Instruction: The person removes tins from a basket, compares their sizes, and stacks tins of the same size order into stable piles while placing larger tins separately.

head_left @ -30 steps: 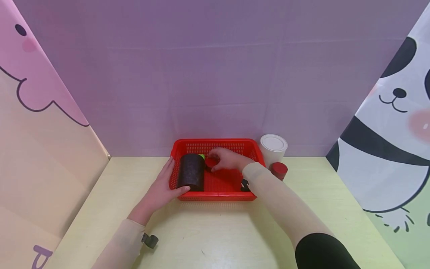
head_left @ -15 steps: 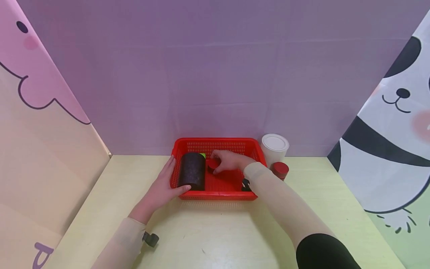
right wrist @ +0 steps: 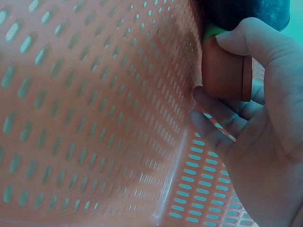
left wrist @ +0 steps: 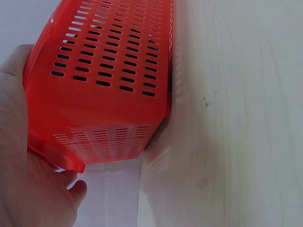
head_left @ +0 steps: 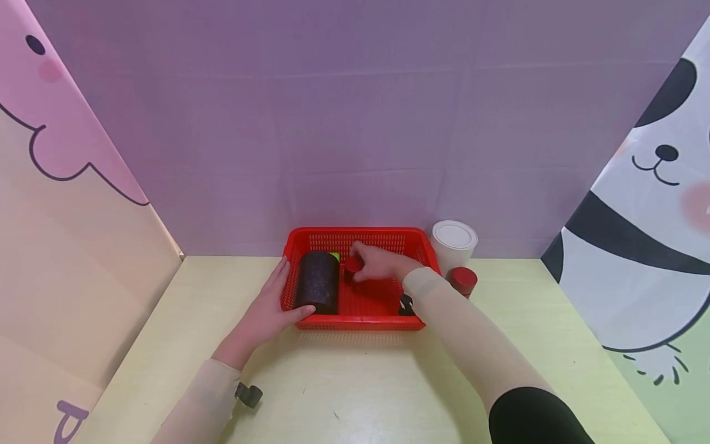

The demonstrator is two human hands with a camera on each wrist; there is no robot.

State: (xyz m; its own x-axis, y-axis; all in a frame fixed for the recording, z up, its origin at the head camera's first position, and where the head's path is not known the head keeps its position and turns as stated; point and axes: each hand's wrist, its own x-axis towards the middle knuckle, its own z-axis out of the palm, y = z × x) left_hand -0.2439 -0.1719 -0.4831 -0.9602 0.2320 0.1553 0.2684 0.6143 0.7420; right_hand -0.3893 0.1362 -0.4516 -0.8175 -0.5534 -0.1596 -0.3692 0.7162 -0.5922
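In the head view a red perforated plastic basket (head_left: 383,305) stands against the back wall. My left hand (head_left: 272,302) grips its left front corner, thumb over the front rim and the other fingers along the left side. The left wrist view shows this hand (left wrist: 28,170) around the basket's rim. Inside the basket, my right hand (head_left: 379,262) pinches a small red cylindrical container (head_left: 353,265). Its thumb and fingers hold opposite sides of the container (right wrist: 222,71) in the right wrist view. Left of it lies a large black cylinder (head_left: 317,283), with a bright green piece (head_left: 335,255) behind.
A white lidded canister (head_left: 453,242) stands just right of the basket. In front of it is a red-capped container (head_left: 463,280), partly hidden by the right forearm. The pale wooden table (head_left: 344,382) meets a purple backdrop (head_left: 355,123), with printed panels on both sides.
The small red container has shifted slightly to the right, away from the black cylinder, and its top sits a little higher in the right hand's fingers. The left hand keeps its place on the basket.
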